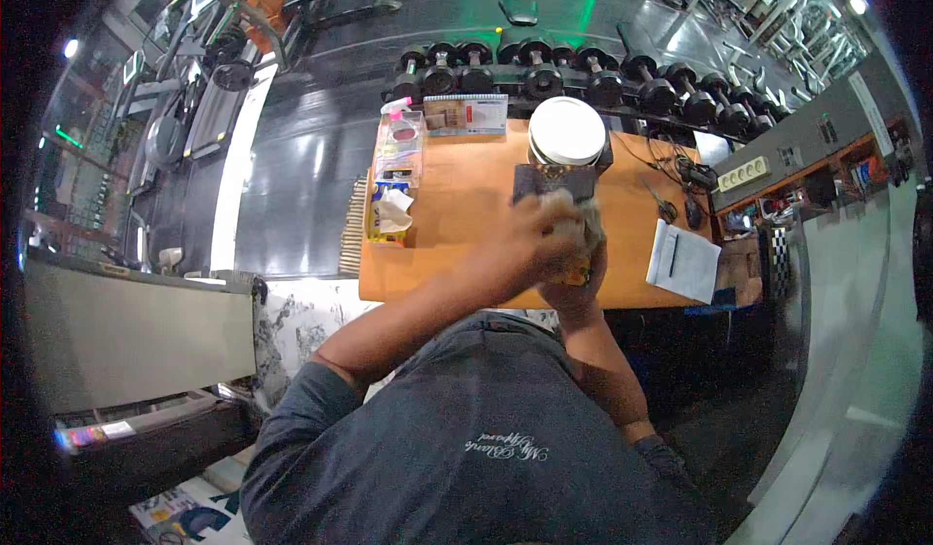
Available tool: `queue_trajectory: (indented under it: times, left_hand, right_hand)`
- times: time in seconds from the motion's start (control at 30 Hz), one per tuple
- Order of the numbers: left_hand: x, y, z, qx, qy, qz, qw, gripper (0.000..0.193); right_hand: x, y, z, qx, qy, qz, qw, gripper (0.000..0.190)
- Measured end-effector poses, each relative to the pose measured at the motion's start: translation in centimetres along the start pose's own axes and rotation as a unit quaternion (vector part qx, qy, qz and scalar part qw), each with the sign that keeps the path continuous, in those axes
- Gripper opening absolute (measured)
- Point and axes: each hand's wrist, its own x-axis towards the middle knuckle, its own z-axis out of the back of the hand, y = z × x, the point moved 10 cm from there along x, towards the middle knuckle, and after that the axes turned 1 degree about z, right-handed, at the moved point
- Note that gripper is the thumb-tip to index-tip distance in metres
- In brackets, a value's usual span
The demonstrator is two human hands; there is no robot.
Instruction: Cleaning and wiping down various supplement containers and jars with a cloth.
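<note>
My left hand [550,237] reaches across the desk, blurred, its fingers closed on a greyish cloth [592,223]. Just below and beside it, my right hand [579,290] grips a small object with an orange and yellow patch [576,273]. Most of that object is hidden by my fingers and the cloth, so its kind cannot be told. Beyond both hands lies a dark flat-faced box [536,180] with a patterned part. Behind the box stands a tub with a white lid [567,131].
On the wooden desk [466,213] are a clear organizer [399,155] with tissues [394,211], a desk calendar [465,115], scissors [665,208], a notepad [685,264] with a pen, and cables [674,166]. A power strip [743,174] sits at right. Dumbbells [543,78] line a rack beyond.
</note>
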Motion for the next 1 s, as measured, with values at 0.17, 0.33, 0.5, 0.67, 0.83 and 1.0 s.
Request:
queue_trajectory:
  times: [0.17,0.33,0.5,0.67,0.83,1.0]
  left_hand:
    - [-3.4,-1.0,-1.0,-0.175,0.117,-0.009,0.978,0.033]
    - [-6.5,6.1,0.7,-0.464,-0.050,0.218,0.857,0.019]
    - [-9.0,9.5,1.5,-0.549,-0.175,0.361,0.733,0.025]
    - [-9.8,11.4,1.0,-0.650,-0.200,0.337,0.652,0.027]
    - [-9.4,11.5,2.2,-0.526,-0.184,0.357,0.750,0.035]
    - [-8.3,11.2,1.8,-0.551,-0.207,0.348,0.730,0.050]
  right_hand:
    - [0.2,1.2,-2.2,-0.060,0.013,-0.008,0.998,0.072]
    - [-0.3,0.8,-1.1,0.041,0.021,-0.032,0.998,0.068]
    - [-0.2,1.3,0.9,0.140,0.016,-0.040,0.989,0.064]
    - [-0.6,1.7,1.9,0.004,-0.035,-0.001,0.999,0.063]
    - [-0.4,1.0,5.1,0.026,-0.043,-0.052,0.997,0.048]
    - [-0.4,-0.3,4.9,-0.011,-0.055,-0.085,0.995,0.049]
